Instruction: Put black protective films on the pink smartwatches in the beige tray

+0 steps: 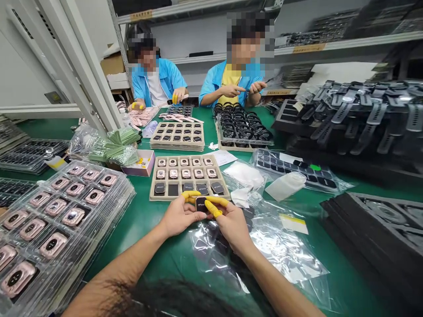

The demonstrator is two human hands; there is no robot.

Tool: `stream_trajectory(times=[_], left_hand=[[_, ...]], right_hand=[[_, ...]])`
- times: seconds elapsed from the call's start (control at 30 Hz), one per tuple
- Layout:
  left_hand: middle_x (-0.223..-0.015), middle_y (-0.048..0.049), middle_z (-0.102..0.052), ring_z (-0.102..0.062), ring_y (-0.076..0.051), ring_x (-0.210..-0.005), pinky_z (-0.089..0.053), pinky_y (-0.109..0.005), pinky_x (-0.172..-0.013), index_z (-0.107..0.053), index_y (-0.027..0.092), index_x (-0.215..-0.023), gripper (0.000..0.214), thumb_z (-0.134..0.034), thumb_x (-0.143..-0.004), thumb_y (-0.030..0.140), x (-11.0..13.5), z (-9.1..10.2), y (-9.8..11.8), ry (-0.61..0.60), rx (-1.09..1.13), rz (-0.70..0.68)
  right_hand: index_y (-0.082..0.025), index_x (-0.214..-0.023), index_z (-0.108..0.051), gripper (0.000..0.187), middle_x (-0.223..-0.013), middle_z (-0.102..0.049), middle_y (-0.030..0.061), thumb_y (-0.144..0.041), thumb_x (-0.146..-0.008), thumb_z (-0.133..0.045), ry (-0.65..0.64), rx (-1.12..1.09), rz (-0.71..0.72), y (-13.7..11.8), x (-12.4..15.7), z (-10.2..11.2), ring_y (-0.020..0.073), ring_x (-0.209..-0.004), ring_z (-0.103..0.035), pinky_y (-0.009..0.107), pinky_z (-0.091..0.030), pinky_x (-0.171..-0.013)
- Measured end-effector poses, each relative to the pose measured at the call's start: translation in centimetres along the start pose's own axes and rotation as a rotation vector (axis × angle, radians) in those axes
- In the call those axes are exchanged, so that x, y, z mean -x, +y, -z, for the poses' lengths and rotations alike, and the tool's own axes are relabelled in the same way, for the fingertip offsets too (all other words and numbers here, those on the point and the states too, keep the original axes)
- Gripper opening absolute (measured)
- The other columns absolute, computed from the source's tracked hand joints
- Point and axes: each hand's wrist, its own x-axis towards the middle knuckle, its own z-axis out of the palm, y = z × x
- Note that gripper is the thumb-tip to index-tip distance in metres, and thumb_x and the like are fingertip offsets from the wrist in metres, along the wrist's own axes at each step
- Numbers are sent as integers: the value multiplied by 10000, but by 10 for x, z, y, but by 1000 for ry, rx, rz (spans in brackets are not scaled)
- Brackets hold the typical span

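Note:
Between my two hands is a watch case (200, 204), its dark face printed with small pale lettering. My left hand (181, 214) pinches it from the left, a yellow finger cot on the index finger. From the right, my right hand (230, 220) grips it too, with yellow cots on thumb and index finger. Just beyond lies a beige tray (152, 187) of watch cases. Its two far rows show pink-gold backs; the near row has dark faces and one dark slot without a watch. Clear plastic bags (277, 246) lie beside and under my right hand.
Stacked clear trays (109, 207) of pink-gold watches stand at left. Black foam trays (373, 229) and grey-strapped watches (346, 105) are at right. Green packets (114, 147) lie behind a small box (142, 164). Two co-workers (158, 79) in blue sit across the green table.

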Motion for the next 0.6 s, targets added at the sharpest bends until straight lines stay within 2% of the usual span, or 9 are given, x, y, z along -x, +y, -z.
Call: stream_trajectory(times=[0.07, 0.27, 0.43, 0.6], left_hand=[[-823, -30, -738, -743, -193, -795, -541, -285, -738, -554, 152, -1287, 786, -948, -621, 292, -1, 2, -1, 9, -3, 13], [-876, -60, -763, -751, -195, -824, -546, -283, -747, -594, 147, -1254, 623, -876, -702, 200, -1, 0, -2, 44, -84, 5], [-987, -74, -761, -745, -181, -807, -559, -286, -747, -607, 161, -1247, 610, -873, -700, 193, -3, 2, -5, 58, -95, -33], [-968, -76, -761, -746, -179, -815, -555, -278, -752, -586, 151, -1271, 632, -869, -707, 185, -6, 4, -7, 45, -46, -16]], right_hand=[[-211, -1008, -773, 461, -973, -792, 80, -542, -694, -839, 13, 4, -13, 0, 0, 0, 224, -800, -716, 363, -622, -722], [-201, -989, -764, 533, -902, -787, 75, -602, -650, -857, 48, 16, -36, 3, 1, 0, 231, -762, -735, 405, -638, -788], [-195, -953, -744, 554, -905, -771, 77, -632, -636, -865, 68, 55, -25, 5, 1, 2, 238, -739, -741, 425, -643, -768], [-200, -909, -732, 520, -875, -757, 70, -627, -646, -866, 71, 49, 1, 5, 3, -1, 253, -811, -748, 420, -646, -786]])
